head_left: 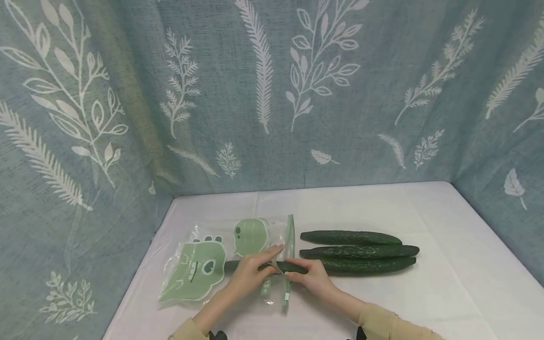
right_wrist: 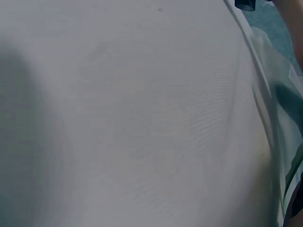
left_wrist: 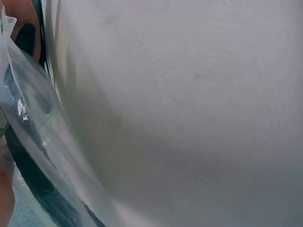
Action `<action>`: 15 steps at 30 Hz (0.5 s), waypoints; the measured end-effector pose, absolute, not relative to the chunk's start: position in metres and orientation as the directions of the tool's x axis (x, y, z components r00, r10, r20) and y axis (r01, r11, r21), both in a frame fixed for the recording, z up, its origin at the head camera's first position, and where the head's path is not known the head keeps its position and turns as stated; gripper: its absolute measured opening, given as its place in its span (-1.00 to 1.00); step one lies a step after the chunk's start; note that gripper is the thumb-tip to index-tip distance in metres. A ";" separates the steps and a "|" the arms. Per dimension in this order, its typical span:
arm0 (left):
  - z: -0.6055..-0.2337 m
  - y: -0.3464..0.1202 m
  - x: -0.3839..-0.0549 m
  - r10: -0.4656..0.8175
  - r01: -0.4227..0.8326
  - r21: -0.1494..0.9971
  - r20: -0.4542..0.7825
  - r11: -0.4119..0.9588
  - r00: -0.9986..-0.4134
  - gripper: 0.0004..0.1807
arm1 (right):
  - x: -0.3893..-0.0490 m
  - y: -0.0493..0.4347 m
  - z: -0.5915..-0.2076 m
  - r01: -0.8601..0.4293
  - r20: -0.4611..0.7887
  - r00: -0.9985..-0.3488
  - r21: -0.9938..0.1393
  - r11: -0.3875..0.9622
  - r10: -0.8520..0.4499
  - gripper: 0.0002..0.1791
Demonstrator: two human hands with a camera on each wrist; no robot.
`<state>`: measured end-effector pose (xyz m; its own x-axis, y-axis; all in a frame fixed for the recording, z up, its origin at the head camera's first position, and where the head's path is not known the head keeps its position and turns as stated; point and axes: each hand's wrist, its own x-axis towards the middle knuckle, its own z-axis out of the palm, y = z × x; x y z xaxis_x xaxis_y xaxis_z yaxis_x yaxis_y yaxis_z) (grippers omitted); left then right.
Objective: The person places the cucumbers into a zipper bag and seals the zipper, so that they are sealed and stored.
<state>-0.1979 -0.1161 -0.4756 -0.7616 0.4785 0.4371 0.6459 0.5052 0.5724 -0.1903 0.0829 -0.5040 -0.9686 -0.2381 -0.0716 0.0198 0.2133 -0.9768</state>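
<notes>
A clear zip bag (head_left: 199, 288) with green dinosaur prints lies flat on the table, its green-edged mouth facing right. One dark green cucumber (head_left: 293, 267) lies partly inside, its right end sticking out of the mouth. My left hand (head_left: 250, 271) grips the bag near its mouth, thumb and fingers spread around the cucumber through the plastic. At the mouth, my right hand (head_left: 314, 278) holds the cucumber's outer end between thumb and fingers. In the left wrist view, the cucumber (left_wrist: 40, 187) shows through the plastic; only slivers of the hands appear in both wrist views.
Three more cucumbers (head_left: 361, 251) lie side by side on the white-covered table (head_left: 450, 293), right of the bag and just beyond my right hand. A blue-green curtain (head_left: 297, 156) with white leaf prints hangs behind the table and along both sides.
</notes>
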 end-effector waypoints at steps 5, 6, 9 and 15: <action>-0.477 -0.117 -0.199 0.478 0.662 0.565 0.460 0.492 -0.748 -0.40 | -0.193 0.071 -0.502 -0.007 -0.049 -0.966 -0.977 0.213 -0.254 -0.53; -0.478 -0.117 -0.200 0.480 0.668 0.561 0.466 0.489 -0.743 -0.40 | -0.194 0.070 -0.501 -0.011 -0.046 -0.965 -0.977 0.213 -0.257 -0.53; -0.478 -0.117 -0.201 0.483 0.685 0.548 0.486 0.480 -0.728 -0.39 | -0.196 0.065 -0.502 -0.037 -0.024 -0.962 -0.976 0.217 -0.270 -0.53; -0.479 -0.116 -0.203 0.474 0.704 0.530 0.521 0.472 -0.710 -0.37 | -0.203 0.057 -0.507 -0.124 0.057 -0.952 -0.970 0.209 -0.301 -0.56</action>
<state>-0.2027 -0.1161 -0.4793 -0.7098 0.4739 0.5212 0.7044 0.4722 0.5300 -0.2034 0.0566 -0.5070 -0.9520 -0.3010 0.0566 -0.1237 0.2091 -0.9700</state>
